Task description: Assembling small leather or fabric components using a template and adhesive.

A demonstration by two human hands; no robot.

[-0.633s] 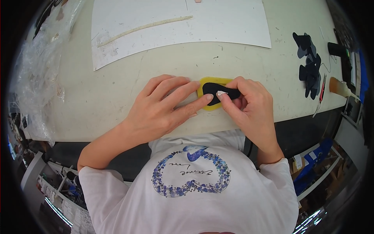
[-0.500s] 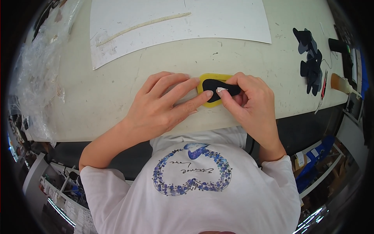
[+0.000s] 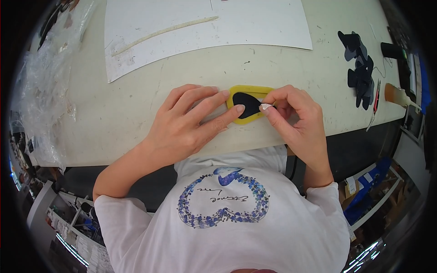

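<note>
Fingers point(image 3: 205, 102) of the left hand point(image 3: 182, 127) lie spread and flat on the bench point(image 3: 114, 113), and the tips of the index and middle finger press on the left edge of a yellow, rounded rectangular frame point(image 3: 236, 119) and on the dark, teardrop-shaped flat piece point(image 3: 246, 103) inside it. This hand grips nothing; it only presses down. The right hand point(image 3: 298, 123) is at the right end of the frame, with thumb and index finger pinched closed on a small white scrap point(image 3: 265, 106) just at the edge of the dark piece. The frame lies near the front edge of the pale bench, directly before the person's white printed shirt point(image 3: 227, 227). Behind it lies a big white sheet point(image 3: 255, 22) with a long thin pale strip point(image 3: 164, 31) on it. At the far right is a pile of dark cut-out pieces point(image 3: 359, 68), and crumpled clear plastic film point(image 3: 41, 91) lies at the left.
</note>
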